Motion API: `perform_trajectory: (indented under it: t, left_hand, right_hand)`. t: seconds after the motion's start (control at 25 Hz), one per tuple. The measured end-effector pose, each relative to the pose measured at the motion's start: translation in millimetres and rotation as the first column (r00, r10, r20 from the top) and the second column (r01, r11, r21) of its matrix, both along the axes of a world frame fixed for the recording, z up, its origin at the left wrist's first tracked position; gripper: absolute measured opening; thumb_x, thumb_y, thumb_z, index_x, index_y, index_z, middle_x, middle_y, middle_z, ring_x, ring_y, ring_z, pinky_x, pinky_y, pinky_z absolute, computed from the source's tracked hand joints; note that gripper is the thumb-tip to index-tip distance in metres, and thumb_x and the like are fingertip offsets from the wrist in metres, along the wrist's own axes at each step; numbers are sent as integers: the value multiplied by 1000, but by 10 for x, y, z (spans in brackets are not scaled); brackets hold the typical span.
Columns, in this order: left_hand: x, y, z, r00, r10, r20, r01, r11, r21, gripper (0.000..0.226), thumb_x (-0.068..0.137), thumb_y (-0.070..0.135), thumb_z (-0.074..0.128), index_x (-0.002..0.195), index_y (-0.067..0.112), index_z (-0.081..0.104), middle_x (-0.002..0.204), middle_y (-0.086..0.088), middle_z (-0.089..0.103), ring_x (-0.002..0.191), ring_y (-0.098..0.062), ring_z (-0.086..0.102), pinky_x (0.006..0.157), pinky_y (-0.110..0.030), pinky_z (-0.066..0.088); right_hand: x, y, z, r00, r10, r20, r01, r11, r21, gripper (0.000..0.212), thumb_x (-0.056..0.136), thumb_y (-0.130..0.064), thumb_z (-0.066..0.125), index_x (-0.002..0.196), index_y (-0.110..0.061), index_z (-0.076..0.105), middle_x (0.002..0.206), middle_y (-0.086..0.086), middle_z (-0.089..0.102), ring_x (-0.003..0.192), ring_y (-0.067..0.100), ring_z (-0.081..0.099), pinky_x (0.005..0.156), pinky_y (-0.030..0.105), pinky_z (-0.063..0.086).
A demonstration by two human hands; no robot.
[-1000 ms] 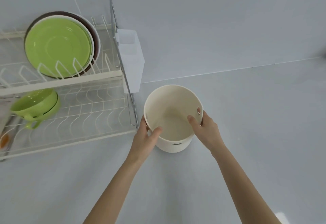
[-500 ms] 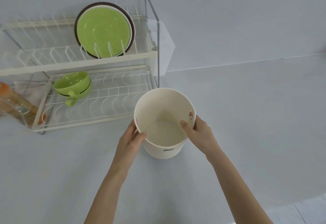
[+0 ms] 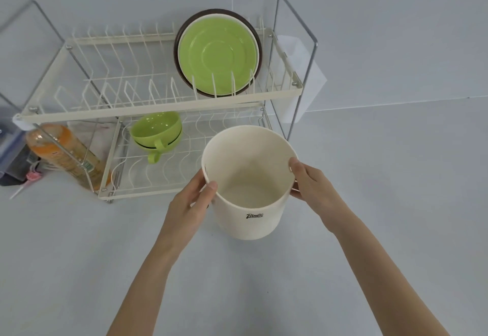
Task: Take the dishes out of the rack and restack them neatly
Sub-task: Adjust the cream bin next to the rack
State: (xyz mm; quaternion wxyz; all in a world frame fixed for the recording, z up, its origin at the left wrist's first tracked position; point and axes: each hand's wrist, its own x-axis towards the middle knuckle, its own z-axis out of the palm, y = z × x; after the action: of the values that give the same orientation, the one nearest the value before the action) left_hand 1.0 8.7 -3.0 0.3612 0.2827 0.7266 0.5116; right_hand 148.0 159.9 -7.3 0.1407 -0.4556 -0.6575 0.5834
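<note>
Both hands, left hand (image 3: 194,202) and right hand (image 3: 311,183), are gripping the cream container (image 3: 249,185) by its rim (thumbs inside), standing on the worktop (image 3: 369,177) just before the rack's (image 3: 148,108) right front corner.

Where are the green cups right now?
The green cups sit stacked on the rack's bottom shelf, left of the white bucket, below the plates.

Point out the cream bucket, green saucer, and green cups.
cream bucket (image 3: 250,226): head view, front outer wall near the logo.
green saucer (image 3: 217,55): head view, centre well.
green cups (image 3: 155,127): head view, inside of the top cup.
</note>
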Motion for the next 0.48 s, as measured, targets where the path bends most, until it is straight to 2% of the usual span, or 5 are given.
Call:
perform_trajectory:
  t: [0.12, 0.32, 0.48]
  left_hand:
    - [-101, 2, -22, 1000, 0, -3, 0, 1000, 14, 30, 83, 40, 47, 93, 68, 52, 92, 38, 64, 106, -3, 58, 96, -34, 46]
    - [-138, -9, -66, 1000, 19, 6, -19, 999, 30, 33, 88, 34, 48, 92, 67, 53, 93, 39, 64, 105, 2, 57, 88, -26, 47]
    - [-104, -58, -129, 999, 22, 48, -24, 999, 38, 40, 90, 24, 48, 95, 62, 54, 94, 39, 64, 98, 13, 58, 81, -16, 49]
  right_hand:
    - [-55, 6, 6, 999, -3, 35, 2, 999, 34, 61, 92, -47, 30, 100, 10, 50, 112, 27, 61, 106, 36, 58, 100, 51, 43]
    - [-84, -2, -9, 998, -26, 55, 23, 998, 50, 60, 92, -46, 33, 103, 11, 49, 114, 26, 60, 105, 31, 61, 100, 48, 44]
    - [-37, -83, -87, 997, -53, 61, 51, 998, 37, 55, 92, -41, 34, 102, 12, 48, 113, 30, 57, 105, 36, 58, 101, 50, 42]
